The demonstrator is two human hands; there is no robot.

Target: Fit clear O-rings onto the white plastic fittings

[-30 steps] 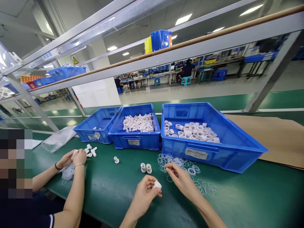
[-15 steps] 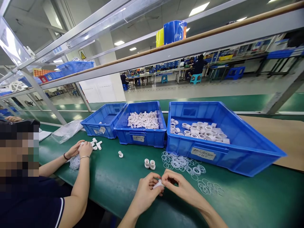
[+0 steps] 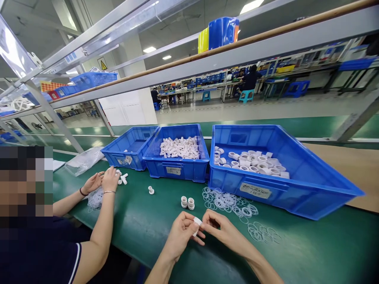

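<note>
A: What's in the hands?
B: The left hand (image 3: 181, 233) pinches a small white plastic fitting (image 3: 197, 222) over the green table (image 3: 325, 248); the right hand (image 3: 222, 230) has its fingertips closed on the same piece
A: And nearby?
B: Two white plastic caps (image 3: 187, 202), thin clear rings (image 3: 227, 203), and a large blue plastic bin (image 3: 296, 189); a co-worker's hands (image 3: 102, 182) are at the left

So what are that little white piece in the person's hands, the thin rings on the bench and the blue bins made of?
White fitting, pinched between left hand and right hand: probably moulded plastic, opaque and matte. Rings: likely rubber or silicone, thin, translucent, lying limp in a heap. Blue bins: rigid plastic, slightly glossy, with moulded rims.
</note>
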